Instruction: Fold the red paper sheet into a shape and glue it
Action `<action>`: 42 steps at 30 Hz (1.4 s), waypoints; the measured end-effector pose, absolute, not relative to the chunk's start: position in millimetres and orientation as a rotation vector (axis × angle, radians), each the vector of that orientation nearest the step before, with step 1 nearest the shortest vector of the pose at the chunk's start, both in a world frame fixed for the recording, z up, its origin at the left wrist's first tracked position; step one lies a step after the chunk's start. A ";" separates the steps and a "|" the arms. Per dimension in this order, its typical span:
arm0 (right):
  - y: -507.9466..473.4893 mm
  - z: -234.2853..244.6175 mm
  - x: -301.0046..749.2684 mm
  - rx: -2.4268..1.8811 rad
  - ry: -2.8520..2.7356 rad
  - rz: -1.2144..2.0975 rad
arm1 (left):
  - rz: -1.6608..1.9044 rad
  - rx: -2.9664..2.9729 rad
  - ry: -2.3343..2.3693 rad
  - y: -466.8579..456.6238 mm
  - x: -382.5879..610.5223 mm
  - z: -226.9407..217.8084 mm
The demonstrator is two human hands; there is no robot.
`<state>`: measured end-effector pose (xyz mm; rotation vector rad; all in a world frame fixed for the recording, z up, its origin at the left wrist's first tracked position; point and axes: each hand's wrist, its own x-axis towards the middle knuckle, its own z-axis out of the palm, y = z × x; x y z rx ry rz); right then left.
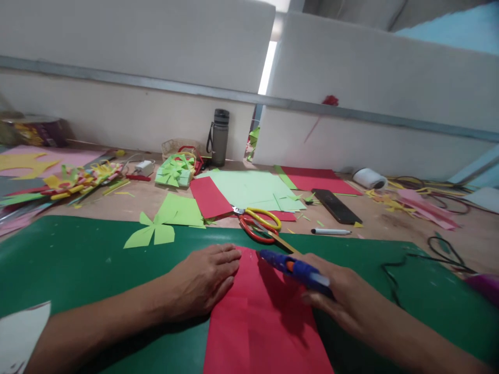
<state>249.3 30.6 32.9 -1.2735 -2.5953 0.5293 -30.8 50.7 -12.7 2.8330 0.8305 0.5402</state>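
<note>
A sheet of red paper with a crease down it lies on the green mat in front of me. My left hand rests flat on its left edge near the top, fingers stretched out. Gripped in my right hand is a blue glue gun, its tip at the paper's top edge. Just beyond the paper lie scissors with yellow and red handles. A light green paper cut-out with petal shapes lies left of them.
Behind are pale green sheets, more red paper, a phone, a marker and a dark bottle. Paper flowers lie at the left. A black cable trails over the mat's right side. White panels stand behind.
</note>
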 end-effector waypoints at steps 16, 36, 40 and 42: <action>109.4 15.4 326.5 -1.465 -2.563 -0.948 | 0.535 2.829 0.851 51.9 -31.6 -17.5; 21.4 6.2 277.8 -1.018 -2.753 -0.160 | 0.453 2.937 0.884 48.9 -47.2 -25.4; 1.8 0.4 264.9 -0.866 -2.685 0.058 | 0.334 2.925 0.873 45.0 -44.3 -20.1; 1.9 2.1 261.3 -0.810 -2.629 0.115 | 0.285 2.918 0.868 41.8 -42.5 -18.3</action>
